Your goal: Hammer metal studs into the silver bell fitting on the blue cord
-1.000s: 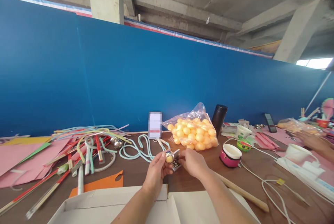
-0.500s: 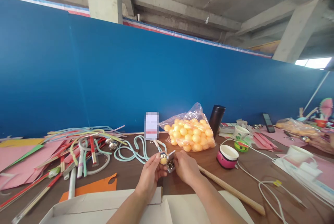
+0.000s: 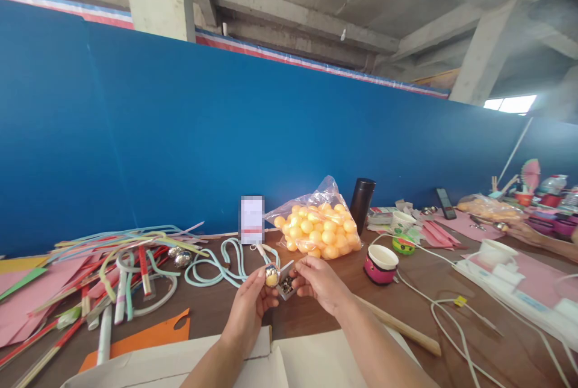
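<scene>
My left hand (image 3: 248, 306) is closed on a shiny silver ball (image 3: 272, 276), pinched between thumb and fingers. Just right of the ball is a small grey box (image 3: 287, 287) with its lid tilted up, holding tiny dark, shiny pieces. My right hand (image 3: 318, 282) is at the box's right side, its thumb and forefinger pinched together and the other fingers curled by the box edge. Whatever is in that pinch is too small to make out. Behind the hands lie a pale blue cord (image 3: 215, 273) and a clear bag of orange balls (image 3: 318, 231).
Left are tangled tubes and sticks (image 3: 130, 255), silver balls (image 3: 182, 258) and orange paper (image 3: 149, 337). Cardboard (image 3: 180, 364) lies in front. Right stand a black bottle (image 3: 362, 204), a pink-banded cup (image 3: 382, 264), a wooden stick (image 3: 406, 331) and cables (image 3: 451, 316). Another person's hand (image 3: 519, 232) is far right.
My right hand has drawn slightly back from the small box, so more of its contents show. The left hand keeps the silver ball. The whole view has shifted a little to the right.
</scene>
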### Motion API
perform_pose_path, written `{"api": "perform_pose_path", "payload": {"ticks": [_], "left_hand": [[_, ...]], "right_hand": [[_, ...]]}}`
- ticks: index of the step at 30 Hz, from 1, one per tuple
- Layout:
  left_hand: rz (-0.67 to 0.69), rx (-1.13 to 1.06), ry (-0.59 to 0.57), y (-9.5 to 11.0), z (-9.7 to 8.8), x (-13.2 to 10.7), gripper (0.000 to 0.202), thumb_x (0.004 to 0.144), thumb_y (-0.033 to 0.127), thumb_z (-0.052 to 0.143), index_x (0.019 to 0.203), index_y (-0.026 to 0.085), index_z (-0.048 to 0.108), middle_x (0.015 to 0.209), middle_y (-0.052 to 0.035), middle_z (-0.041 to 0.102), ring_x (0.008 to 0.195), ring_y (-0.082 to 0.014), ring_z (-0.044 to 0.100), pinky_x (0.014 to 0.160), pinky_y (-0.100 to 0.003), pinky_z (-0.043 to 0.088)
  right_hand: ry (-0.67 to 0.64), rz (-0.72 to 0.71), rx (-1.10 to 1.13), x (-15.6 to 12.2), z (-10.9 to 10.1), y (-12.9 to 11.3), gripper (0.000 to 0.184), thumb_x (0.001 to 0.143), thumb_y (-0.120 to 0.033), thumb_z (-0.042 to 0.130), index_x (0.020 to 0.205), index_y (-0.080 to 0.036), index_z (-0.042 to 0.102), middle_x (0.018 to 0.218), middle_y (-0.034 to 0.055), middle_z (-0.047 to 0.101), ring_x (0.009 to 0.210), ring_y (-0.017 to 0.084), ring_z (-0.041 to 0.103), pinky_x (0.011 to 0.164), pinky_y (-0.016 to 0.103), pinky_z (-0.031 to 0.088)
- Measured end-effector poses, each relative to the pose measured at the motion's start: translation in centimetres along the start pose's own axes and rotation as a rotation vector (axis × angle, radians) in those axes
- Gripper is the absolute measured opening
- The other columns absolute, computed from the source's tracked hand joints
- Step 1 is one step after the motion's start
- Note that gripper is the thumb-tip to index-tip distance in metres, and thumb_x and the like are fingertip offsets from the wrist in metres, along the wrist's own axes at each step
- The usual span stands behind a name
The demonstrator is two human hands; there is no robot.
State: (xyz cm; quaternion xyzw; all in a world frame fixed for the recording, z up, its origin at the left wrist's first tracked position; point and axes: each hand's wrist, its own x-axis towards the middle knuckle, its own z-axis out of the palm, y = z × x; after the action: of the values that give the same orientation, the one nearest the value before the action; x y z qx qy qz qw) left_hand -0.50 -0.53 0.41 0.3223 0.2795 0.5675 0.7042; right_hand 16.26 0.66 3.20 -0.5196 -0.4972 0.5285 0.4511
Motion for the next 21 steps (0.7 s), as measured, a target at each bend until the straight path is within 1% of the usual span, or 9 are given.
{"api": "perform_pose_path", "payload": {"ticks": [3,7,10,13,16,21], "left_hand": [[0.001,-0.009,-0.001,0.0,-0.1,0.0,0.036,0.075,0.033,0.067,0.105,0.014,0.063,0.077,-0.0041,0.063,0.061,-0.011,0.057,0.051,-0.021,0.048],[-0.003,-0.031,0.006,-0.1,-0.1,0.2,0.035,0.076,0.033,0.066,0.105,0.014,0.063,0.081,-0.0061,0.065,0.06,-0.0111,0.057,0.051,-0.022,0.048],[-0.001,-0.06,0.001,-0.3,-0.2,0.5,0.035,0.077,0.034,0.065,0.106,0.014,0.063,0.082,-0.0068,0.066,0.062,-0.0115,0.058,0.052,-0.022,0.049],[0.011,-0.083,-0.034,-0.4,-0.3,0.5,0.036,0.078,0.032,0.064,0.108,0.014,0.062,0.083,-0.0073,0.066,0.064,-0.0121,0.059,0.054,-0.023,0.051],[0.005,-0.083,-0.05,-0.1,-0.2,0.2,0.037,0.079,0.031,0.063,0.112,0.014,0.061,0.087,-0.0083,0.067,0.066,-0.0127,0.061,0.058,-0.024,0.052],[-0.007,-0.047,-0.029,0.6,0.3,-0.3,0.049,0.079,0.028,0.064,0.125,0.018,0.053,0.09,-0.0089,0.069,0.072,-0.0154,0.065,0.067,-0.027,0.054]], "right_hand": [[-0.029,0.017,0.144,-0.2,0.1,0.0,0.023,0.078,-0.036,0.064,0.076,-0.016,0.054,0.075,0.0005,0.061,0.059,0.006,0.058,0.053,0.018,0.051],[-0.04,0.019,0.243,-0.1,0.1,0.5,0.03,0.071,-0.04,0.072,0.074,-0.016,0.055,0.068,-0.0014,0.059,0.053,0.006,0.054,0.048,0.017,0.051],[-0.038,0.021,0.28,-0.1,0.4,0.7,0.033,0.069,-0.043,0.073,0.074,-0.016,0.056,0.064,-0.0034,0.056,0.048,0.004,0.049,0.044,0.016,0.049],[-0.047,0.017,0.303,-0.4,0.8,0.5,0.035,0.068,-0.045,0.074,0.071,-0.015,0.056,0.061,-0.0044,0.054,0.047,0.003,0.047,0.042,0.014,0.047],[-0.064,0.014,0.324,-0.8,1.1,0.1,0.035,0.067,-0.044,0.075,0.069,-0.015,0.057,0.061,-0.0042,0.054,0.047,0.003,0.047,0.041,0.013,0.046],[-0.109,0.012,0.384,-1.1,0.9,-0.3,0.031,0.068,-0.042,0.075,0.071,-0.014,0.06,0.065,-0.0029,0.057,0.051,0.004,0.051,0.046,0.013,0.048]]}}
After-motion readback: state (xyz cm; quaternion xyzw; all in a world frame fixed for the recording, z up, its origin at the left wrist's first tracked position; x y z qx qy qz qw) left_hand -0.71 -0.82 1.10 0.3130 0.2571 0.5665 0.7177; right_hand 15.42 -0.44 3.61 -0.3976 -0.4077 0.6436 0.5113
